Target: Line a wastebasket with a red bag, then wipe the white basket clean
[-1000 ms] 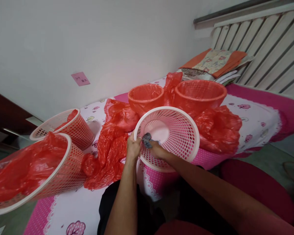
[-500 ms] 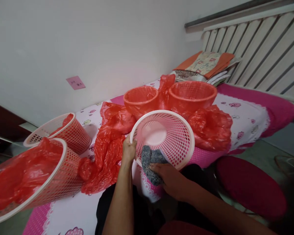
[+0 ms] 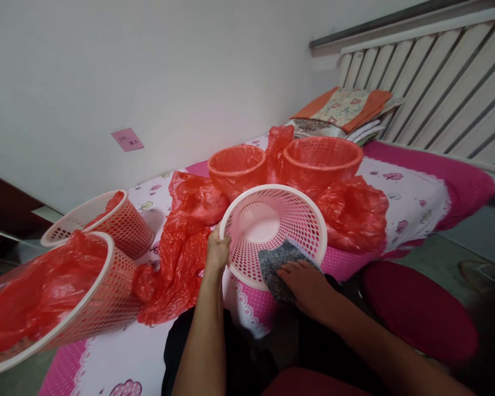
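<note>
A pale pink plastic basket (image 3: 259, 221) with a perforated wall is tilted so that its opening faces me. My left hand (image 3: 218, 248) grips its rim at the left side, thumb over the edge. In my right hand (image 3: 304, 283) is a grey cloth (image 3: 278, 269), pressed over the near right part of the rim and inner wall. The hand lies on top of the cloth, fingers bent over it. Part of the lower rim is hidden beneath the cloth.
Two baskets lined with red plastic bags, one smaller (image 3: 237, 170) and one larger (image 3: 322, 165), stand behind on the bed (image 3: 412, 187). Crumpled red bags (image 3: 181, 258) lie around. Two more baskets (image 3: 119, 286) lie tipped at left. A dark red stool (image 3: 421, 313) stands at right.
My right hand and the grey cloth have moved right along the basket's near rim. My left hand keeps its grip, and the basket has barely moved.
</note>
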`<control>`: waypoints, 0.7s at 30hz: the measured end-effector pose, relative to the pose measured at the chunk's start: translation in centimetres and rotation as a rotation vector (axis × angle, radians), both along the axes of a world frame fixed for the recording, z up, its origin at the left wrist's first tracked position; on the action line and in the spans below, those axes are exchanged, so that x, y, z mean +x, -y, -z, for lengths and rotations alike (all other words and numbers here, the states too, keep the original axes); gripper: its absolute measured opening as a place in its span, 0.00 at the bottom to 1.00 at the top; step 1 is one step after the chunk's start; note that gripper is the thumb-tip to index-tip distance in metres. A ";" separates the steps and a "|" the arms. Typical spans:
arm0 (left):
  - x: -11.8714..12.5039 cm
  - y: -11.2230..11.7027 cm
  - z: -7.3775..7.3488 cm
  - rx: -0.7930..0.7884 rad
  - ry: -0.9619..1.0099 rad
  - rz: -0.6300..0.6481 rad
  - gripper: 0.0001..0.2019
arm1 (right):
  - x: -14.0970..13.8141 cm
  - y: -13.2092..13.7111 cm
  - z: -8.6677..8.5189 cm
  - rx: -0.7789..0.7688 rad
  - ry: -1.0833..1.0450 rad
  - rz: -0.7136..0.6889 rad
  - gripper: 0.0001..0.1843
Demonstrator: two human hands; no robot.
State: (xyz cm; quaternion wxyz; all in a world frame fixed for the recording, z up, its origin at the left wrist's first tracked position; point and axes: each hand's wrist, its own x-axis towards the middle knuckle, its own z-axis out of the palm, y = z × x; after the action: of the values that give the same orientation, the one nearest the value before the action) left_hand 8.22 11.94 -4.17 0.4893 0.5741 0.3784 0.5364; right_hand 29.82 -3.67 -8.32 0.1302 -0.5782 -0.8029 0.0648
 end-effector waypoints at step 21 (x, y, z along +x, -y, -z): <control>-0.8 4.6 -0.4 0.004 -0.123 -0.123 0.27 | -0.8 2.8 2.5 0.073 -0.096 -0.185 0.23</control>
State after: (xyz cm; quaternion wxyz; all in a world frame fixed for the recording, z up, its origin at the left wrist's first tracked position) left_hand 7.44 7.36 -3.74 0.4299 0.5827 0.4413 0.5300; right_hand 29.00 -6.52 -10.81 0.1829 -0.4928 -0.8474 0.0750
